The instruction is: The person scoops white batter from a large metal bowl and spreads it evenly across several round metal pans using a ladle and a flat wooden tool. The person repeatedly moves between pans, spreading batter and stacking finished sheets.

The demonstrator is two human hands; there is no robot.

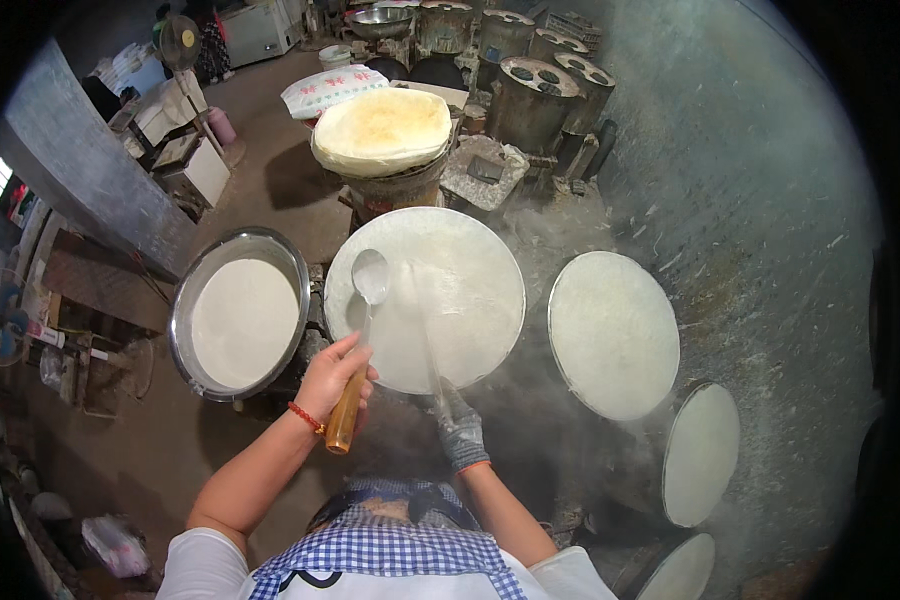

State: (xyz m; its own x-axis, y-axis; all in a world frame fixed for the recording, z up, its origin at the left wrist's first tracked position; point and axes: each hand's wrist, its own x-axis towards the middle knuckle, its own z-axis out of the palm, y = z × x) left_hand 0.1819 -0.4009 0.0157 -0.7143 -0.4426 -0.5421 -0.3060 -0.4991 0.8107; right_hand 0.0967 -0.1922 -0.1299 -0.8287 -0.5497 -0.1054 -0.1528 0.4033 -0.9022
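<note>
My left hand (337,373) is bare, with a red bead bracelet at the wrist. It grips the wooden handle of a metal ladle (370,276), whose bowl hangs over the left part of a large round griddle. White batter (465,292) covers that griddle in a thin layer. A grey work glove with an orange cuff covers my right hand (461,431), which is at the griddle's near edge. In it is a long, thin spreading blade (424,330), blurred, reaching across the batter. Left of the griddle stands a steel basin (300,270) of white batter (246,322).
More round, white-coated griddles (613,335) curve along the right beside a stained wall (750,247). Beyond the main griddle, a stack of thin browned flatbreads (382,127) rests on a drum-like stand. Metal drum stoves (534,105) crowd the back. Steam drifts at right.
</note>
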